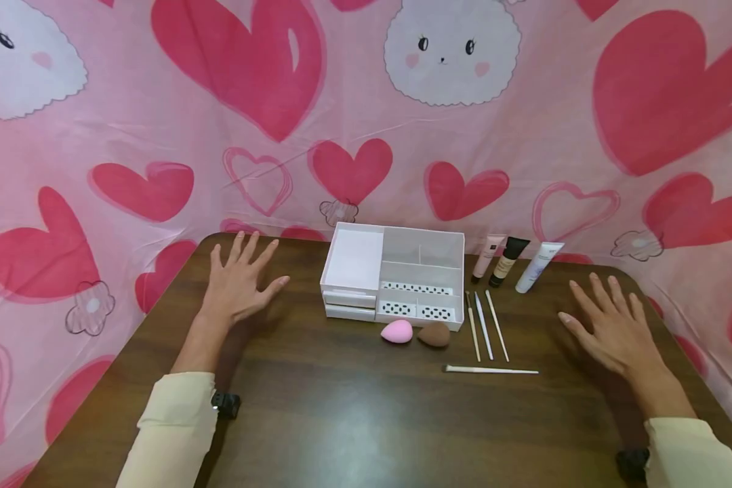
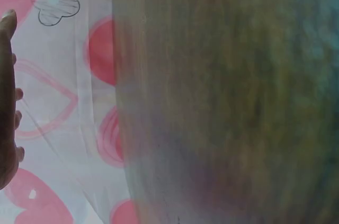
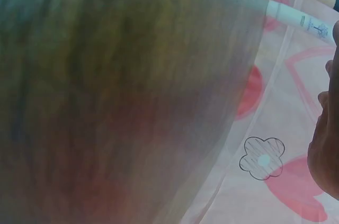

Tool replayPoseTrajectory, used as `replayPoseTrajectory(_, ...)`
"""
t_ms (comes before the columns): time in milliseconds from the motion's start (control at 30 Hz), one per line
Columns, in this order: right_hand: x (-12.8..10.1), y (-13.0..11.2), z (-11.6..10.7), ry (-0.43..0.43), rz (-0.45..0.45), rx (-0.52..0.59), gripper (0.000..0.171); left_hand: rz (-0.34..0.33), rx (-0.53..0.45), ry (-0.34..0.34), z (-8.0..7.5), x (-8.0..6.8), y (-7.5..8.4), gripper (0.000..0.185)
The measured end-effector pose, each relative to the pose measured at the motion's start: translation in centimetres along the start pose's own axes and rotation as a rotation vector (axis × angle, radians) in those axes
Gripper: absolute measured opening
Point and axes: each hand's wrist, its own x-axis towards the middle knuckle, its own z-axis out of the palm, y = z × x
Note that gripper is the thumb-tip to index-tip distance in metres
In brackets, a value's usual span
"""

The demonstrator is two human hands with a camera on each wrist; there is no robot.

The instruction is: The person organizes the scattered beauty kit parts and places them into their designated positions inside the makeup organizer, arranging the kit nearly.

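Head view bright, even, edges bowed; table [image 1: 354, 407] glare; wrist views blurred.

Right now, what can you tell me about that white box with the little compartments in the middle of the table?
The organizer box looks like white, partly translucent plastic. Its open top is split into several compartments: a large one on the left with a plain white floor, and smaller ones on the right, some with black-dotted liners. Two shallow drawers sit shut at its front left. It stands flat and upright on the brown table, near the back edge. Nothing visibly fills it. The pink sponge and brown sponge lie just in front; neither hand touches it.
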Motion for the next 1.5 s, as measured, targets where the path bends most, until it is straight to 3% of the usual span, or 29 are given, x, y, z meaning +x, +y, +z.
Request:
replayPoseTrajectory(200,0.0,-0.7,0.1,-0.007,-0.029,-0.013,0.071,0.039,0.006,-0.026,0.2,0.8,1.1,0.077)
replayPoseTrajectory(300,0.0,-1.4,0.1,0.003,-0.061,-0.008,0.069,0.033,-0.071,-0.034,0.3,0.9,1.8,0.076)
replayPoseTrajectory(600,0.8,-4.5,-0.5,0.133,-0.184,0.079,0.052,-0.017,-0.604,-0.079,0.8,1.5,4.7,0.067)
replayPoseTrajectory(700,1.2,-5.5,-0.7,0.171,-0.229,0.098,0.044,-0.037,-0.827,-0.086,0.9,1.9,5.6,0.060)
replayPoseTrajectory(833,1.2,-6.6,-0.9,0.155,-0.211,0.144,0.038,-0.080,-1.180,-0.127,1.3,2.2,6.4,0.057)
replayPoseTrajectory(900,1.1,-7.0,-0.9,0.125,-0.183,0.171,0.038,-0.096,-1.304,-0.158,1.5,2.2,6.8,0.059)
replayPoseTrajectory(1067,1.0,-7.6,-0.8,0.036,-0.110,0.271,0.042,-0.089,-1.406,-0.210,1.7,2.2,7.9,0.066)
replayPoseTrajectory(1267,1.4,-8.5,-0.1,0.002,-0.056,0.394,0.038,-0.109,-1.513,-0.255,2.0,2.3,8.4,0.065)
replayPoseTrajectory(1500,2.0,-9.6,0.3,-0.070,0.032,0.419,0.032,-0.037,-1.661,-0.219,2.8,2.3,8.5,0.072)
